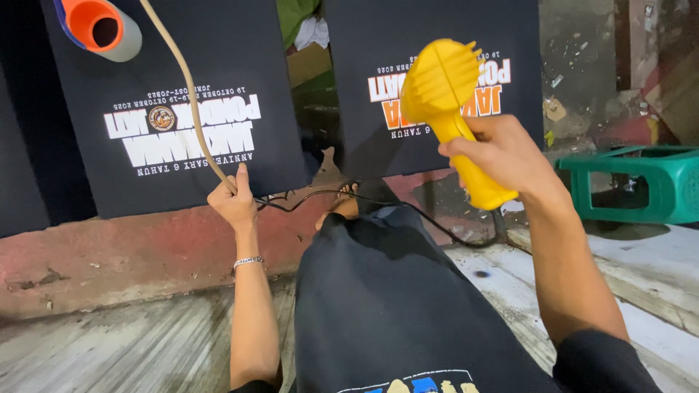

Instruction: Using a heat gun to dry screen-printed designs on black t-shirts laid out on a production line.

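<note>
I read the right hand as wrapped tight around the handle of a yellow heat gun, held raised with its ribbed round head up and toward the right-hand black printed board. The left hand is closed on a tan cord that runs up and out of the top of the view, thumb raised, just in front of the left black printed board. A thin black cable trails from near the left hand across my knee and off to the right along the floor. Risks as I judge them: the black cable lies slack over the leg, so any swing of the gun could drag it taut and jerk the tool off line. If the head lingers close to one patch of print, I would expect scorching or lifting there. The left hand sits low against the board, so a sweep leftward brings the hot end toward bare fingers. The orange-cored tape roll is perched at the top left edge; a tug on the tan cord beside it might knock it down. A green plastic stool stands well apart at right, no concern. The wet-looking planks underfoot add a slip and electrical worry.
</note>
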